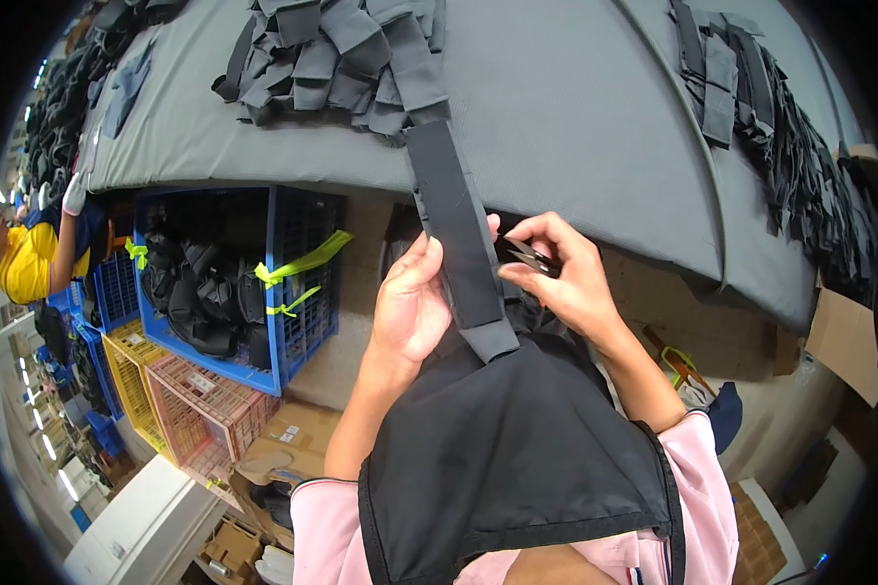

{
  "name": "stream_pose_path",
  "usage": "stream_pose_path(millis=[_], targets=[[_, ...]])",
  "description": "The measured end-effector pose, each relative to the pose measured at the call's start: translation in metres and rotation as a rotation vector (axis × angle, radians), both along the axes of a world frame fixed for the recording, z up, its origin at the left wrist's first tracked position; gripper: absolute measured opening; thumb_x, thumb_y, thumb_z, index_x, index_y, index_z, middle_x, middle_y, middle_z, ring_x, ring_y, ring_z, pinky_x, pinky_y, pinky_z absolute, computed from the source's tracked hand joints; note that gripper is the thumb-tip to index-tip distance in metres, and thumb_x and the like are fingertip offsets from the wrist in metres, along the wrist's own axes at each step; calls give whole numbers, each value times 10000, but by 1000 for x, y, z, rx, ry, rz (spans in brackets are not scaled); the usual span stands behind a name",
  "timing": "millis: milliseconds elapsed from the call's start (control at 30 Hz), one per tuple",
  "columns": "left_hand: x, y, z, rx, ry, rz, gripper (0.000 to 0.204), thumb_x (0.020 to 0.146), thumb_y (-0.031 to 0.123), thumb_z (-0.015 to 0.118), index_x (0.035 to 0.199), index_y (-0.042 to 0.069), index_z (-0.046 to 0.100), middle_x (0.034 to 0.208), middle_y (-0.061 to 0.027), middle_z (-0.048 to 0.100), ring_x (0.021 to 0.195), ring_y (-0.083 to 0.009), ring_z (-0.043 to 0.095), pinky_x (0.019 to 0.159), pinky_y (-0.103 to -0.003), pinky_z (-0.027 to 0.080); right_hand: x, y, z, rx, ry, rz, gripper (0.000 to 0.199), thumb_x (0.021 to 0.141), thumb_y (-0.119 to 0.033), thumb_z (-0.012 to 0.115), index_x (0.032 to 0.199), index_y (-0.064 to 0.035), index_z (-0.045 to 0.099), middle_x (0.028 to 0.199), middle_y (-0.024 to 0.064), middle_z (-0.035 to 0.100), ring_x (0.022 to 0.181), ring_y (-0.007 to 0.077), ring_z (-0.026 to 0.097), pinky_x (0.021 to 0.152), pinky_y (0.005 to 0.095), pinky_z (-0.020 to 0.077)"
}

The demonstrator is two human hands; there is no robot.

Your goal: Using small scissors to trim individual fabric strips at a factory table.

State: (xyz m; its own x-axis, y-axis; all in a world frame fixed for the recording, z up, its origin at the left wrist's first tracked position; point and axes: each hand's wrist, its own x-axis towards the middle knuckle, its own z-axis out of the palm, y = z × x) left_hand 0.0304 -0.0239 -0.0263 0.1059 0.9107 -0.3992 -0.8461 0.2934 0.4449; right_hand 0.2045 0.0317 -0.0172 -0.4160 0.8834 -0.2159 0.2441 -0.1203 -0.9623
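A long dark grey fabric strip (449, 224) hangs over the table's near edge and down toward my black apron (517, 439). My left hand (410, 302) is closed on the strip's left side, with the thumb on top. Close to the strip's right edge, my right hand (580, 278) is closed round small black thread snips (530, 255), whose blades point at the strip. The far end of the strip lies beside a heap of folded grey fabric pieces (341, 63) on the grey covered table (566, 117).
More dark strips (771, 127) are heaped along the table's right side. Below its left edge stands a blue crate (275, 341) holding black pieces, with yellow (132, 375) and pink crates (190, 409) nearby. A person in yellow (34, 258) is at the far left.
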Motion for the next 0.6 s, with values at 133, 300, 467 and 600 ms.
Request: stream_pose_path(millis=[133,300,467,600], targets=[[1,-2,-2,-57,6,31,396,974,225,421,1270,-38,446,1269,-196,514,1154,-265,520,996,-388,414,-9,5,-6,173,-35,71,193,762,-87,718,766,5,548,709,12,438,609,100,391,558,269,344],[-3,-3,0,15,-82,-17,386,979,219,405,1263,-38,448,1261,-196,519,1142,-287,530,978,-416,429,-3,4,-7,-499,581,-68,178,877,-143,614,767,-20,546,695,-12,489,575,64,384,546,225,342],[2,2,-2,0,-57,-28,379,977,207,402,1272,-28,438,1278,-200,504,1165,-307,511,1009,-453,411,4,-11,-8,-110,260,-112,104,875,-97,608,826,-10,579,749,-25,548,654,38,447,609,204,385],[3,3,-4,-31,15,6,360,972,183,414,1259,-31,458,1252,-185,530,1164,-278,517,1010,-391,405,-8,-12,-12,-140,268,-152,104,854,-83,642,850,-7,572,752,-29,537,690,32,464,641,208,403]])
